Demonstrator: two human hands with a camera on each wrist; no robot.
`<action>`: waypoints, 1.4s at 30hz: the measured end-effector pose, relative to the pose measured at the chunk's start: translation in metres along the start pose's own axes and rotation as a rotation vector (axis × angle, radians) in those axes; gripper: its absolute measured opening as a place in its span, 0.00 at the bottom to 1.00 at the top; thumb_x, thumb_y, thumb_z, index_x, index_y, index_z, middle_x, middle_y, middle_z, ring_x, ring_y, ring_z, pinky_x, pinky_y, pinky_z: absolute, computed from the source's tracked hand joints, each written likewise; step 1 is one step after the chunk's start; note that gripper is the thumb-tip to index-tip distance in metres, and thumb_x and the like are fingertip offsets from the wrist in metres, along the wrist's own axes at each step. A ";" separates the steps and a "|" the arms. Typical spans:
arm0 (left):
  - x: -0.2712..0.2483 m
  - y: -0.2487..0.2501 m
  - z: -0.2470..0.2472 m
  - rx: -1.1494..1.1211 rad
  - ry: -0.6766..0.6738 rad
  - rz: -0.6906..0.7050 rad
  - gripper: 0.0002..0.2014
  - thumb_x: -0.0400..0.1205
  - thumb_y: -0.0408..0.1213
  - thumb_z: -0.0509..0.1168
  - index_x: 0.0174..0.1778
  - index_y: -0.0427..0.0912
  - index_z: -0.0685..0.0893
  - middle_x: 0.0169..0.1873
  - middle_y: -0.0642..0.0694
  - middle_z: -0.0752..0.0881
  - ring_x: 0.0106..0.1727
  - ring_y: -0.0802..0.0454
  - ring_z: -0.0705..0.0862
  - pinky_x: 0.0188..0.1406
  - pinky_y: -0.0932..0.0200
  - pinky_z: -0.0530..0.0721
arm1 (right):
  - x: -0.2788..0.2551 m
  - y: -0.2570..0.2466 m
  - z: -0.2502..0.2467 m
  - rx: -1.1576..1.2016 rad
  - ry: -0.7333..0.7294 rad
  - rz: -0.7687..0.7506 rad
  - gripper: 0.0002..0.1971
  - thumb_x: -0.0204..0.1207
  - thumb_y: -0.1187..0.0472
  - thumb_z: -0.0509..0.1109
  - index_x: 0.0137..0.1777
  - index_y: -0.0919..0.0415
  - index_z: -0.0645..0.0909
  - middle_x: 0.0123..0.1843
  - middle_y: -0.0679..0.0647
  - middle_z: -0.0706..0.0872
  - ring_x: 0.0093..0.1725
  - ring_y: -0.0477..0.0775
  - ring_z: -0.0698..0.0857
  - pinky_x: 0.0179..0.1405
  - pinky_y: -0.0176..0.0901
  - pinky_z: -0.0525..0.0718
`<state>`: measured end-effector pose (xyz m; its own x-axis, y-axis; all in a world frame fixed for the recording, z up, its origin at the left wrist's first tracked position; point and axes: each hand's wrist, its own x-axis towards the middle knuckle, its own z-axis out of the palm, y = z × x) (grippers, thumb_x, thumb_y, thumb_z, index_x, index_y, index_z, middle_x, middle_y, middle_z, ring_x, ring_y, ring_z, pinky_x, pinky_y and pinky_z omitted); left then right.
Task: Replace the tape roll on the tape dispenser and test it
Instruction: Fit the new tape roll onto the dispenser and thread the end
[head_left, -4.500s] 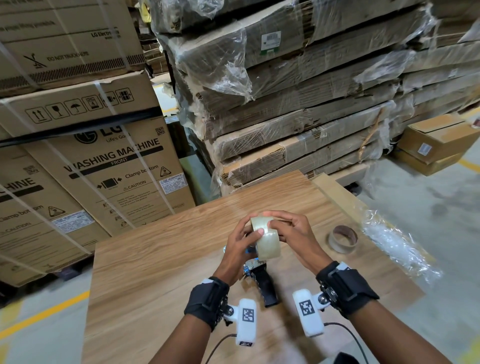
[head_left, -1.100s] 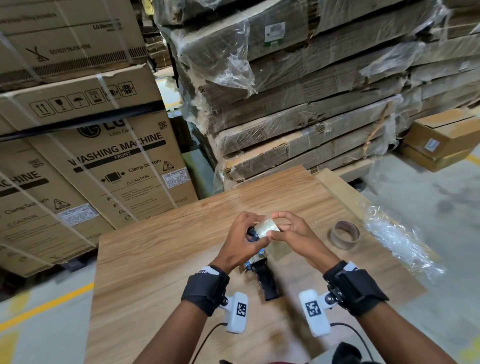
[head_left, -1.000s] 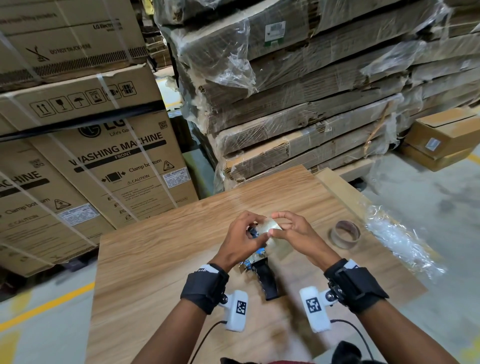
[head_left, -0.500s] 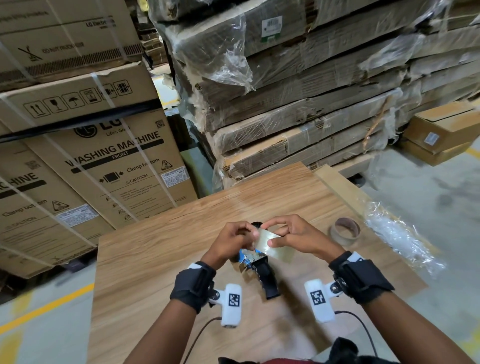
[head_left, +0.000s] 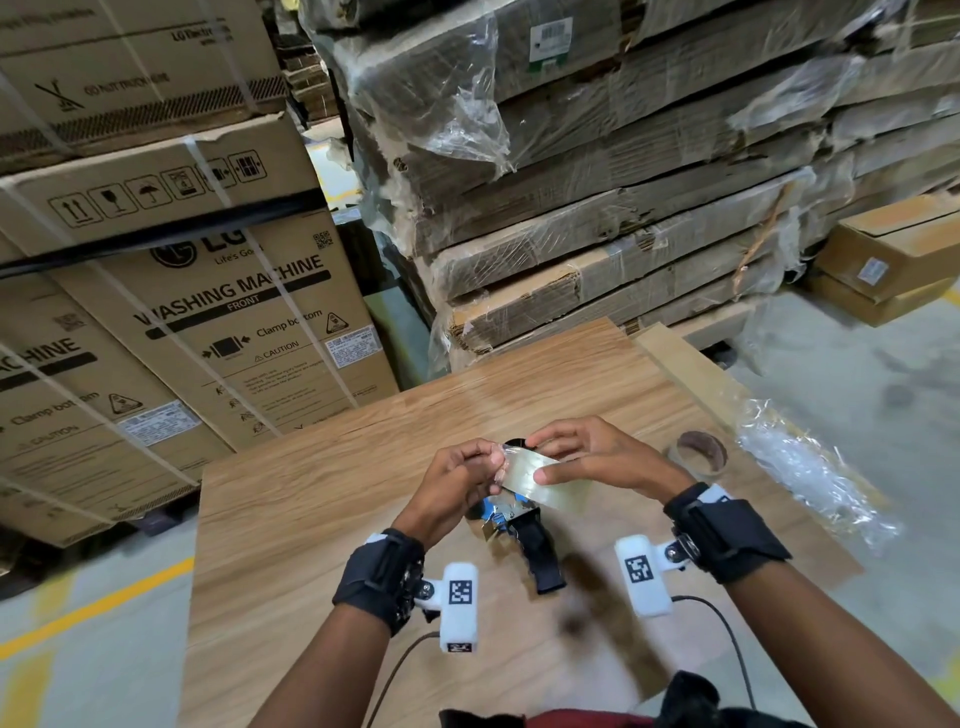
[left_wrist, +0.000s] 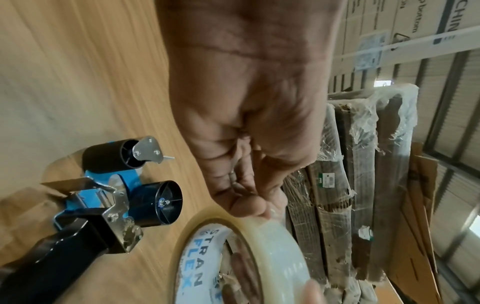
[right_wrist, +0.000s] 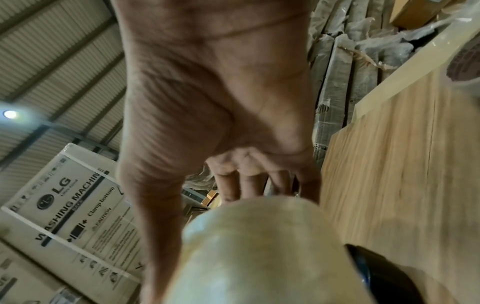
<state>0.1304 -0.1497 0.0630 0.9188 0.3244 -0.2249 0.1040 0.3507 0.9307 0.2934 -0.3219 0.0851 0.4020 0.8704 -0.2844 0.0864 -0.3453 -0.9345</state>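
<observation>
A clear tape roll (head_left: 540, 480) with a white printed core (left_wrist: 197, 267) is held just above the table, tilted on its side. My left hand (head_left: 493, 462) pinches the roll's rim at its left end (left_wrist: 262, 211). My right hand (head_left: 543, 460) grips the roll, fingers over the top and thumb on the near side; the roll (right_wrist: 259, 246) fills that wrist view. The tape dispenser (head_left: 511, 519), blue frame with a black handle (head_left: 540, 558), lies on the table under the hands. Its black hub (left_wrist: 155, 203) and roller (left_wrist: 106, 156) are bare.
An empty brown tape core (head_left: 698, 452) stands on the wooden table (head_left: 311, 519) to the right, beside crumpled clear plastic wrap (head_left: 810, 483) at the table's right edge. Strapped washing-machine cartons (head_left: 208, 322) and wrapped flat cardboard stacks (head_left: 623, 208) rise behind the table.
The roll has turned from upright to lying sideways and sits a little lower and to the right. My left hand has shifted onto the roll's left rim. The dispenser has stayed put.
</observation>
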 end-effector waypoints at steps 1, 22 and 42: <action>-0.001 -0.001 -0.001 -0.027 -0.006 0.004 0.07 0.86 0.24 0.63 0.44 0.33 0.83 0.32 0.44 0.81 0.31 0.55 0.77 0.32 0.67 0.81 | 0.001 0.002 -0.002 -0.016 -0.023 0.028 0.26 0.68 0.54 0.88 0.66 0.51 0.88 0.56 0.49 0.95 0.59 0.45 0.91 0.66 0.46 0.86; 0.046 -0.026 -0.046 0.740 0.367 0.037 0.06 0.83 0.31 0.71 0.52 0.36 0.91 0.48 0.38 0.92 0.46 0.47 0.87 0.36 0.69 0.86 | 0.095 0.027 -0.006 -0.507 0.047 0.067 0.58 0.57 0.59 0.89 0.87 0.50 0.63 0.84 0.56 0.72 0.83 0.61 0.68 0.80 0.51 0.70; 0.076 -0.026 -0.038 0.906 0.213 -0.055 0.24 0.83 0.35 0.70 0.76 0.46 0.78 0.68 0.41 0.83 0.70 0.48 0.79 0.69 0.54 0.76 | 0.117 0.047 0.014 -0.591 -0.006 0.074 0.62 0.56 0.55 0.92 0.88 0.57 0.61 0.88 0.57 0.66 0.86 0.61 0.66 0.85 0.50 0.67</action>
<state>0.1831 -0.1008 0.0111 0.8240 0.5133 -0.2398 0.4850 -0.4202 0.7669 0.3320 -0.2311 0.0044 0.4210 0.8379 -0.3473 0.5521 -0.5405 -0.6348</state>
